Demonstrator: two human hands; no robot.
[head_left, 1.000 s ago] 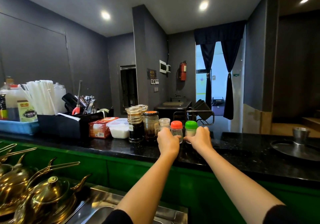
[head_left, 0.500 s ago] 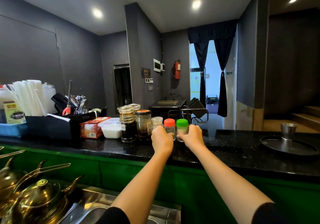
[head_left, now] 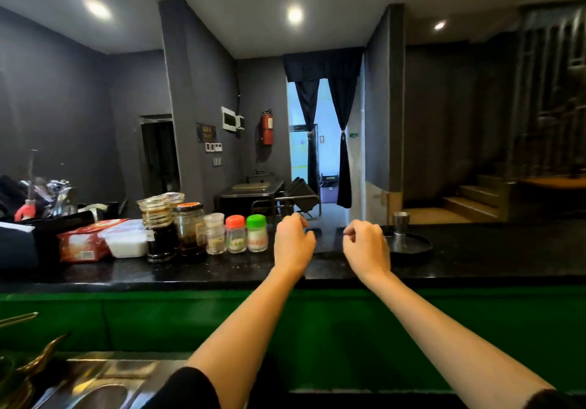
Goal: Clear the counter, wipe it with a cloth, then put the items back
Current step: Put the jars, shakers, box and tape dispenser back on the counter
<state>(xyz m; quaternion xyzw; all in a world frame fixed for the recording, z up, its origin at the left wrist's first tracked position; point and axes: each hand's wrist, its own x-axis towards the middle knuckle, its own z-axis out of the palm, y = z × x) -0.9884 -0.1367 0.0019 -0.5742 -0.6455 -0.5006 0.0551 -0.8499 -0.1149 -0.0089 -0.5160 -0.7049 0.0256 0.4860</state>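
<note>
Head view: left hand (head_left: pixel 293 244), right hand (head_left: pixel 366 247) now off shakers (head_left: pixel 257 237) (both empty).

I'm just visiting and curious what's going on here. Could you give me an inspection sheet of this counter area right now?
Surface: black counter, glossy, bare under the hands.
Job's things: dark bottle, brown jar, small clear jar, orange-capped shaker and green-capped shaker upright in a row; red box and white tub left of them; metal tray with a metal cup at right.
Clutter: utensil holder at far left.
Grips: left hand and right hand hover over the counter, fingers loosely curled, holding nothing.
Cables: nothing seen.
Surroundings: sink below, fire extinguisher on wall, curtains at a doorway, stairs at right.
</note>
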